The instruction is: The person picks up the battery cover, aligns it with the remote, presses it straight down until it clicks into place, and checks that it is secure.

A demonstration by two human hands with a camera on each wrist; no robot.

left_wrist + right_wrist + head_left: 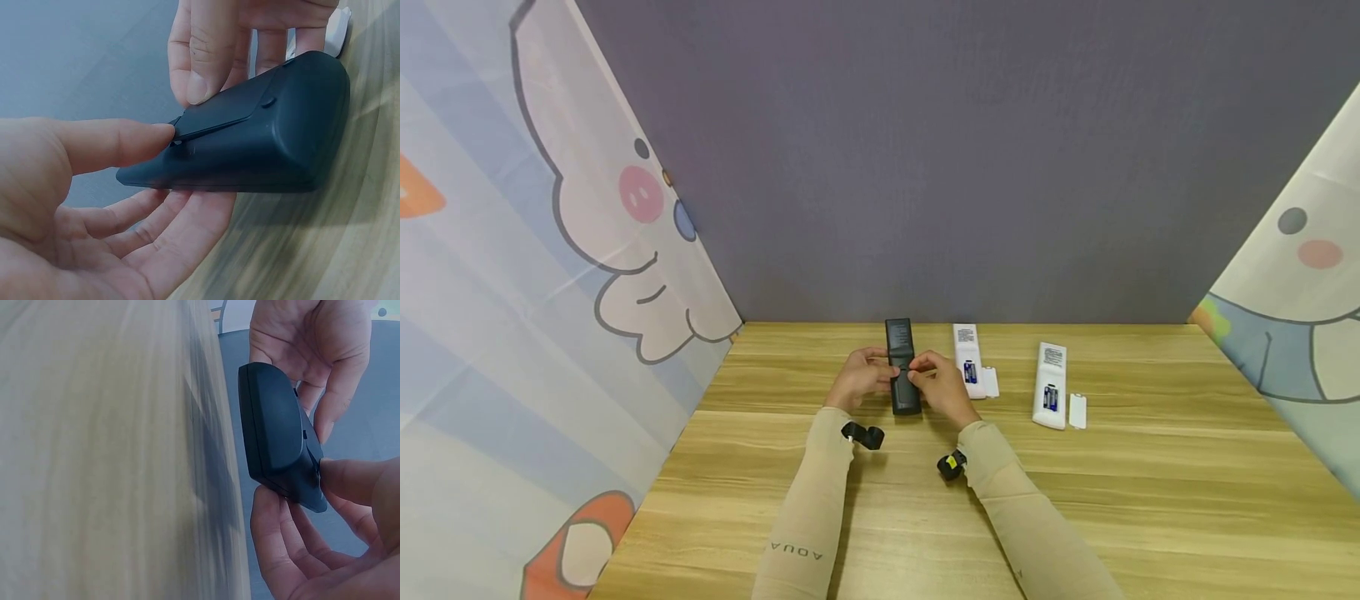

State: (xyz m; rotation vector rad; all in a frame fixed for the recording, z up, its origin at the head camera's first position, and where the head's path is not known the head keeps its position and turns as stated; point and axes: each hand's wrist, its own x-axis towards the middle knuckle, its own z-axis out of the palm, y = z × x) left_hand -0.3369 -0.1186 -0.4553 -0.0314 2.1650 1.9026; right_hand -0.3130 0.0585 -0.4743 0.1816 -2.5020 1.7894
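Observation:
A black remote control (906, 402) is held back side up between both hands, over the table's far half. My left hand (859, 379) grips it from the left, thumb on its back and fingers curled underneath in the left wrist view. From the other side my right hand (946, 388) grips it, its thumb at the edge of the battery cover (228, 112) and its fingers against the far side and underside. The cover lies over the compartment, with one end slightly raised beside the left thumb. Whatever is inside the compartment is hidden.
Two white remotes, one nearer (967, 340) and one farther right (1042, 414), lie back up with blue batteries (1051, 398) showing. Beside each rests a loose white cover (1078, 412). A grey panel (970, 167) borders the wooden table (1150, 500) behind.

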